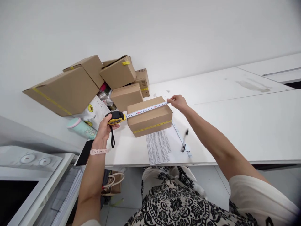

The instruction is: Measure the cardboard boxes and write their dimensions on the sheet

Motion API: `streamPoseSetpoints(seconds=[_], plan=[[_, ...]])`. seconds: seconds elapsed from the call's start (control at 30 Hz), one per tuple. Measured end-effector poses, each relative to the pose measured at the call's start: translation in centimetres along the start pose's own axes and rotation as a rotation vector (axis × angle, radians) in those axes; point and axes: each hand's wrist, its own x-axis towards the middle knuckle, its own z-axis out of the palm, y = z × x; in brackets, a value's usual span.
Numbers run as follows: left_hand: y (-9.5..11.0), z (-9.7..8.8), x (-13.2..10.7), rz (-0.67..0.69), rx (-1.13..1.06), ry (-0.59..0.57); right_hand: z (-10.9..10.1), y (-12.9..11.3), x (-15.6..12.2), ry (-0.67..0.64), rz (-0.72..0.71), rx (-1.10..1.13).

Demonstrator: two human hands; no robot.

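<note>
A brown cardboard box with a yellow tape strip along its front lies on the white table. My left hand is closed around a yellow and black tape measure just left of the box; a black wrist strap dangles from it. The white blade is drawn out across the top of the box. At the far right corner, my right hand pinches the blade's end. Under and in front of the box is a printed sheet, and a black pen lies to its right.
Several more cardboard boxes are piled at the back left against the wall. A mint-green bottle leans near my left forearm. At lower left stands a white appliance with knobs. The white table stretches to the right.
</note>
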Motion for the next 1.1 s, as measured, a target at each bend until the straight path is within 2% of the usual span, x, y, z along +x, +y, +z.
streamPoseSetpoints(seconds=[0.1,0.2,0.27,0.33,0.43,0.53,0.6,0.7,0.9,1.1], plan=[[-0.4,-0.1,-4.1,0.068,-0.031,-0.117,-1.6,-2.9,0.6,0.079,-0.088,0.117],[-2.5,0.6,-8.7,-0.037,-0.048,-0.267,-1.5,-5.4,1.5,0.109,-0.224,0.200],[-4.9,1.7,-11.7,-0.178,-0.040,-0.441,-0.3,-6.1,1.9,0.087,-0.283,0.211],[-7.5,3.3,-14.3,-0.288,-0.062,-0.587,1.6,-6.0,2.0,0.007,-0.302,0.203],[-10.6,6.4,-16.8,-0.406,-0.181,-0.652,4.8,-5.1,1.9,-0.136,-0.270,0.202],[-11.3,9.7,-17.6,-0.448,-0.293,-0.625,7.1,-4.5,2.3,-0.183,-0.259,0.183],[-10.8,11.4,-17.4,-0.452,-0.341,-0.608,8.0,-4.5,2.9,-0.188,-0.288,0.144],[-9.5,13.1,-16.8,-0.451,-0.372,-0.592,8.9,-4.8,3.8,-0.190,-0.326,0.074],[-8.4,13.9,-16.1,-0.466,-0.421,-0.583,9.5,-5.1,4.4,-0.175,-0.334,0.030],[-8.0,14.2,-17.5,-0.473,-0.438,-0.526,9.6,-5.0,4.2,-0.188,-0.318,-0.065]])
